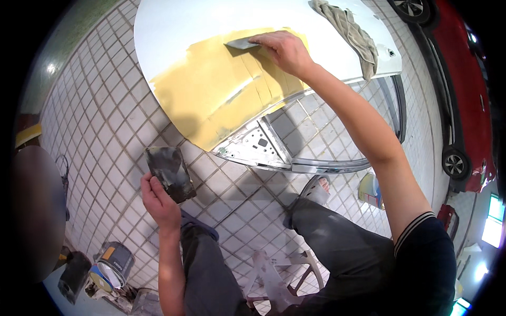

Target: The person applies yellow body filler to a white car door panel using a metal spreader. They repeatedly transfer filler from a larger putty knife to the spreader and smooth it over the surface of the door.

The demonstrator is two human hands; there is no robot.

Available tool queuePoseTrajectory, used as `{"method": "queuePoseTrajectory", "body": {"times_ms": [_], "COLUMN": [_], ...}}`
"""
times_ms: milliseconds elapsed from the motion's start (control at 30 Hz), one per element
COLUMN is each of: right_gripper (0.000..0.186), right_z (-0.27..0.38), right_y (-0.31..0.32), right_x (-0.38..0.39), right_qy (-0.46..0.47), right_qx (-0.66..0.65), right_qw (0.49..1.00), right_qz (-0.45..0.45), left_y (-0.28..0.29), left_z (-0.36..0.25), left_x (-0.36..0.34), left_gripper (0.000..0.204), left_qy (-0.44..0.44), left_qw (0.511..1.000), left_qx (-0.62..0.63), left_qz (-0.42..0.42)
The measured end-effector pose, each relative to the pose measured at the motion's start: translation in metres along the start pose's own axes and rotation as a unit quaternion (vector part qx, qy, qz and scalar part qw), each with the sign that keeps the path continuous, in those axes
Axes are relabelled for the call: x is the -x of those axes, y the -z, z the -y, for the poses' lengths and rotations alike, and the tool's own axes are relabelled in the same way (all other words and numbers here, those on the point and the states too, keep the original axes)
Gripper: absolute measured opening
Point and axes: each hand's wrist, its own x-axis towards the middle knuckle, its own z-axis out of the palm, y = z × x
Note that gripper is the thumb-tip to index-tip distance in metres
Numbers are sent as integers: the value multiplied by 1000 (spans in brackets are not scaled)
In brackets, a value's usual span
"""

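A white car door panel (179,26) lies ahead of me, with a broad coat of yellow filler (203,89) over its near part. My right hand (287,51) is closed on a thin grey putty spreader (241,43), whose blade lies against the far part of the filler. Faint ridges and a pale streak show in the coat below it. Left of the door, my left hand (159,205) grips a dark, smeared mixing board (168,171) by its near left edge. The board is held above the tiled floor, apart from the door.
A crumpled grey rag (348,37) rests on the door's right part. The metal window frame (332,165) curves toward my legs. A can (370,190) stands right of my foot, more tins (114,263) at lower left. A stool (274,276) is below; a red car (461,68) stands right.
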Motion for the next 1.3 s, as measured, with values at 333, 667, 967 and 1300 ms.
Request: {"method": "queuePoseTrajectory", "body": {"times_ms": [333,667,967,1300], "right_gripper": [38,39,41,37], "right_z": [22,47,59,68], "right_y": [5,13,1,16], "right_x": [60,119,161,176], "right_qy": [77,83,81,85], "right_qx": [-42,-5,16,-16], "right_qw": [996,995,995,994], "right_qz": [-9,47,55,70], "left_y": [-8,-21,-27,-25], "left_z": [-4,-7,-10,-5], "left_x": [0,-1,-1,-2], "left_gripper": [27,25,26,25], "left_qy": [22,-15,-5,-13], "left_qw": [999,999,999,999], "left_qx": [36,29,27,18], "left_qz": [28,36,42,40]}}
